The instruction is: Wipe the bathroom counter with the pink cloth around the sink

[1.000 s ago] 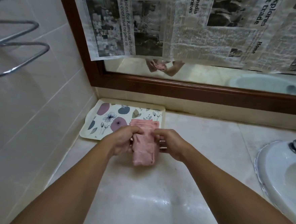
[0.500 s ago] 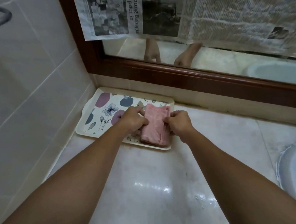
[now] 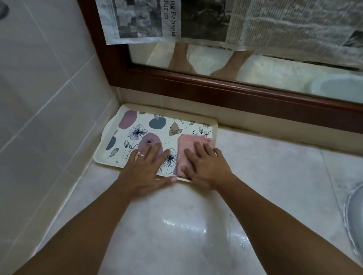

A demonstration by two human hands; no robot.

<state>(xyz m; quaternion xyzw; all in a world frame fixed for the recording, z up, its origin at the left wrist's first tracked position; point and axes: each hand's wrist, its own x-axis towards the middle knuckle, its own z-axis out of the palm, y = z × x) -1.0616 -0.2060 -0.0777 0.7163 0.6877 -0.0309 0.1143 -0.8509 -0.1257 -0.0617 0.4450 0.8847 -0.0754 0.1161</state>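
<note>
On marble counter (image 3: 259,175) | floral tray (image 3: 119,158) cornered | tiled wall (image 3: 40,84) left

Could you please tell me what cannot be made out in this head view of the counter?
- Sink: cut off by the right edge; only part of its rim shows.
- Pink cloth: its near part lies under the right hand.
- Tray: part of its near rim is covered by the left hand.
- Newspaper: hides most of the mirror; its small print is blurred.

A home bathroom: tiled wall (image 3: 40,88), marble counter (image 3: 259,175), basin rim (image 3: 362,214), wood-framed mirror (image 3: 243,94).
</note>
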